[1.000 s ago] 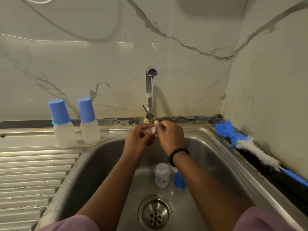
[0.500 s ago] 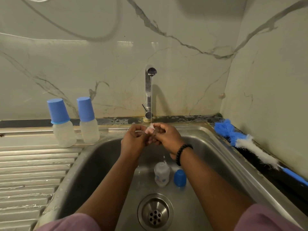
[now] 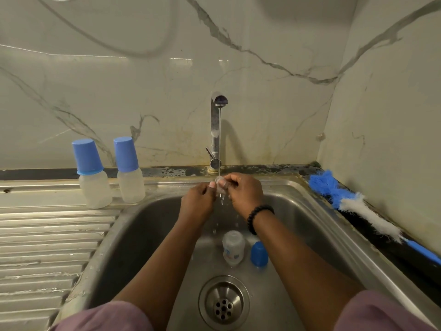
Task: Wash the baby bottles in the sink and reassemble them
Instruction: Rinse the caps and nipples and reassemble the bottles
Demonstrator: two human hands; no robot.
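Both hands are raised together over the steel sink (image 3: 317,211), directly under the thin stream of water (image 3: 219,142) that falls from the tap (image 3: 216,130). The left hand (image 3: 199,203) and the right hand (image 3: 245,194) pinch between their fingertips a small clear piece, most likely a bottle teat (image 3: 220,186); it is too small and too covered to say more. The water hits this piece and drips down from it. A black bead bracelet (image 3: 259,217) sits on the right wrist.

On the sink floor, between the forearms and above the drain (image 3: 223,304), a clear baby bottle (image 3: 233,248) stands without a cap, and a blue cap (image 3: 259,254) stands just beside it on the right. Two more bottles with blue caps on, one (image 3: 93,175) further left and one (image 3: 128,170) nearer the tap, stand upright on the draining board (image 3: 47,247) at the left. A blue and white bottle brush (image 3: 358,206) lies along the right edge of the sink, near the wall.
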